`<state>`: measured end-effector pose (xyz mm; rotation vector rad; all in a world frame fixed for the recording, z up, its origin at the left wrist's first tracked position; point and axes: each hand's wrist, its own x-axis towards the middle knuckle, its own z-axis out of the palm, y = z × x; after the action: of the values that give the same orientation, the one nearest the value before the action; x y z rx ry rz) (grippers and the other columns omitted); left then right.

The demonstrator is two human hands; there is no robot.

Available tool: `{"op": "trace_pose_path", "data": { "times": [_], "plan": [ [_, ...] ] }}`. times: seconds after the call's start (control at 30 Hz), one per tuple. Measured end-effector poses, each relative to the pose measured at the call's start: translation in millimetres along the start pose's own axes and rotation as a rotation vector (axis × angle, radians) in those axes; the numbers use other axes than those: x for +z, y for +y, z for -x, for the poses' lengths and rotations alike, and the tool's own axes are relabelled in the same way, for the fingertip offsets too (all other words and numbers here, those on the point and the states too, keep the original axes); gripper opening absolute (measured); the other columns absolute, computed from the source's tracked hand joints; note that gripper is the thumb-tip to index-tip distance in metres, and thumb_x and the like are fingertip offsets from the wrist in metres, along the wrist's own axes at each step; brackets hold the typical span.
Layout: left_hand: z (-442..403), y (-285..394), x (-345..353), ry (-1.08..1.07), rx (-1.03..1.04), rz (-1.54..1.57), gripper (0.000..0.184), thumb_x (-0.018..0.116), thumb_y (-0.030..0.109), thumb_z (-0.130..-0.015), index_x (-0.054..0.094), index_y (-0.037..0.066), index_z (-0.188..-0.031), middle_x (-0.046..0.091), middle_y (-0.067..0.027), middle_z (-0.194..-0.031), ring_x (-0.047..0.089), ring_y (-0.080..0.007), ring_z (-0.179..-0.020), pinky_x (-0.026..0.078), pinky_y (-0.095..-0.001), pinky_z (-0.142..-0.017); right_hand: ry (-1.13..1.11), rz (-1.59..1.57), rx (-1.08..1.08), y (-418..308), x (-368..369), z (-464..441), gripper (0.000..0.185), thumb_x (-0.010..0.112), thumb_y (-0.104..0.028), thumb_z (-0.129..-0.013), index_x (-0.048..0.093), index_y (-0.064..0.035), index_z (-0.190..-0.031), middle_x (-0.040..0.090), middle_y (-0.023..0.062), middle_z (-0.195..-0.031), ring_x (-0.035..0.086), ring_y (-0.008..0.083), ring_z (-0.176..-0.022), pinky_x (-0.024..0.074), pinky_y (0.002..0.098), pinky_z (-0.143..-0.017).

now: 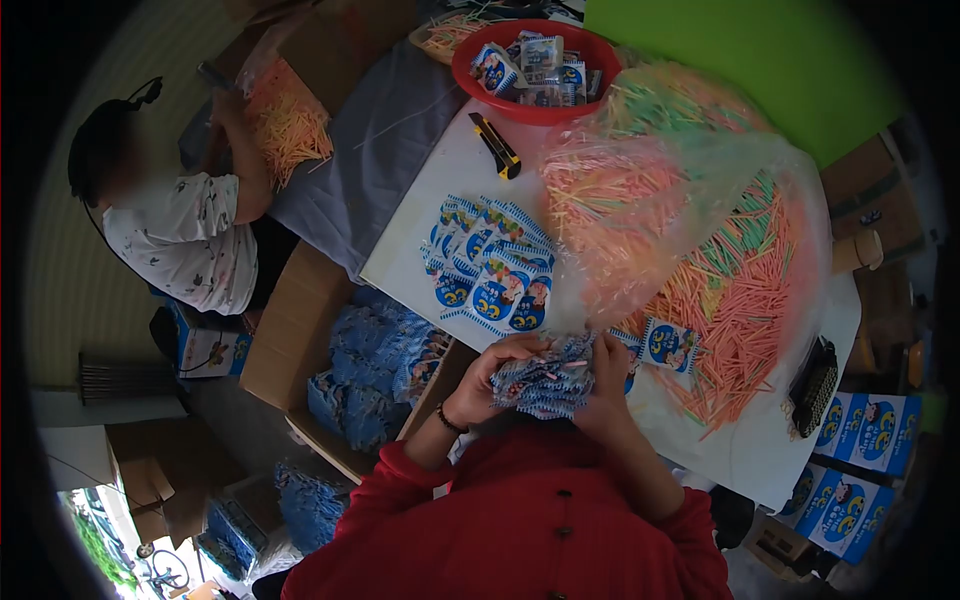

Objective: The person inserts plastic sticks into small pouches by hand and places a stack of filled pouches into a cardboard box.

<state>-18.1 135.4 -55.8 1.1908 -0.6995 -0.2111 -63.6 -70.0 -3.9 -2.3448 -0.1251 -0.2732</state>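
My left hand (492, 378) and my right hand (606, 388) grip a bundle of small blue-and-white packets (545, 378) from both sides, close to my chest at the table's near edge. Fingers of both hands are closed around it; the right fingers are partly hidden. Just right of the bundle lies a packet with a blue cartoon print (668, 345). Beyond my hands, several flat printed packets (490, 265) lie spread in an overlapping pile on the white table (425, 190). Right of that pile, thin pink, orange and green sticks (720, 320) spill from a clear plastic bag (690, 160).
A red basin (465, 75) of filled packets stands at the back, near a yellow-black utility knife (497, 147). An open cardboard box (300, 320) of blue packets is at my left. Another person (185, 235) sits beyond it. Blue printed boxes (850, 510) stand lower right.
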Motion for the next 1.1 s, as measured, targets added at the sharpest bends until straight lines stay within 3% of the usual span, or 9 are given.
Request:
{"op": "trace_pose_path", "data": {
  "times": [0.2,0.37,0.43,0.57,0.73,0.8,0.87,1.0,1.1],
  "plan": [
    [-47.8,45.2,-3.7,-0.073,0.021,-0.554,0.096,0.089,0.019,-0.063,0.033,0.007,-0.141,0.041,-0.0218,-0.139,0.038,-0.0344,-0.133,0.029,-0.0443,-0.11,-0.18,-0.303,-0.202,4.3,-9.1,-38.7,0.073,0.086,-0.025,-0.061,0.048,-0.0075,-0.121,0.044,0.02,-0.135,0.05,0.0367,-0.117,0.0393,0.0427,-0.098],
    [-37.6,55.1,9.4,0.11,0.045,-0.276,0.106,0.09,0.026,-0.062,0.026,0.004,-0.144,0.048,-0.0208,-0.133,0.05,-0.0349,-0.123,0.04,-0.0406,-0.102,-0.269,-0.529,-0.215,1.1,-18.4,-31.9,0.081,0.088,-0.024,-0.061,0.044,-0.0078,-0.126,0.045,0.0181,-0.135,0.053,0.0314,-0.117,0.0419,0.0406,-0.098],
    [-34.9,46.9,3.7,0.004,-0.029,-0.721,0.105,0.09,0.028,-0.061,0.028,0.004,-0.142,0.05,-0.0204,-0.131,0.05,-0.0341,-0.123,0.041,-0.0411,-0.102,-0.197,-0.741,0.082,3.9,-2.5,-25.7,0.095,0.09,-0.028,-0.059,0.036,-0.008,-0.135,0.044,0.0171,-0.135,0.052,0.0299,-0.119,0.0396,0.0414,-0.102],
    [-25.6,23.9,-2.1,-0.042,0.012,-0.453,0.074,0.087,0.022,-0.066,0.049,0.005,-0.128,0.052,-0.0183,-0.131,0.05,-0.0331,-0.123,0.04,-0.041,-0.102,-0.236,-0.956,0.234,9.9,0.7,-23.1,0.105,0.091,-0.031,-0.058,0.03,-0.0079,-0.14,0.04,0.018,-0.137,0.044,0.0313,-0.127,0.035,0.0414,-0.106],
    [-35.7,18.9,-18.0,-0.155,0.064,-0.28,0.06,0.081,0.018,-0.073,0.052,0.005,-0.124,0.053,-0.0162,-0.13,0.053,-0.0319,-0.12,0.04,-0.0398,-0.101,-0.264,-0.369,-0.073,33.5,-11.3,-43.1,0.11,0.092,-0.033,-0.054,0.028,-0.0085,-0.139,0.035,0.022,-0.142,0.026,0.0387,-0.137,0.0315,0.0441,-0.108],
    [-35.2,26.9,-14.9,-0.149,0.043,-0.65,0.074,0.081,0.03,-0.072,0.046,0.004,-0.132,0.053,-0.0163,-0.129,0.053,-0.0334,-0.118,0.039,-0.0419,-0.101,-0.24,-0.36,-0.203,30.8,-8.5,-45.1,0.109,0.092,-0.033,-0.055,0.028,-0.0085,-0.139,0.035,0.0226,-0.141,0.026,0.0393,-0.137,0.031,0.0445,-0.109],
    [-27.2,26.7,1.4,0.016,-0.072,-0.585,0.086,0.081,0.036,-0.071,0.037,0.004,-0.138,0.053,-0.0169,-0.128,0.053,-0.0336,-0.117,0.038,-0.0424,-0.101,-0.219,-0.353,-0.332,23.3,-4.1,-42.6,0.108,0.092,-0.032,-0.056,0.028,-0.0085,-0.139,0.036,0.0232,-0.141,0.025,0.0399,-0.137,0.0305,0.0449,-0.109],
    [-20.4,12.0,15.5,0.227,-0.076,-0.102,0.119,0.085,0.041,-0.066,0.009,0.004,-0.149,0.051,-0.0202,-0.129,0.05,-0.035,-0.12,0.035,-0.0434,-0.104,-0.202,-0.436,-0.106,12.2,4.7,-29.8,0.108,0.089,-0.016,-0.061,0.021,-0.0096,-0.144,0.043,0.0173,-0.135,0.047,0.0276,-0.124,0.0409,0.0399,-0.101],
    [-19.7,11.5,9.0,0.049,0.044,-0.441,0.122,0.088,0.033,-0.064,0.005,0.004,-0.149,0.045,-0.0231,-0.133,0.048,-0.0353,-0.123,0.036,-0.0425,-0.104,-0.249,-0.651,0.077,20.8,1.7,-36.9,0.104,0.087,-0.012,-0.063,0.022,-0.0077,-0.144,0.049,0.016,-0.129,0.054,0.026,-0.115,0.0434,0.0378,-0.098]
  ]
}}
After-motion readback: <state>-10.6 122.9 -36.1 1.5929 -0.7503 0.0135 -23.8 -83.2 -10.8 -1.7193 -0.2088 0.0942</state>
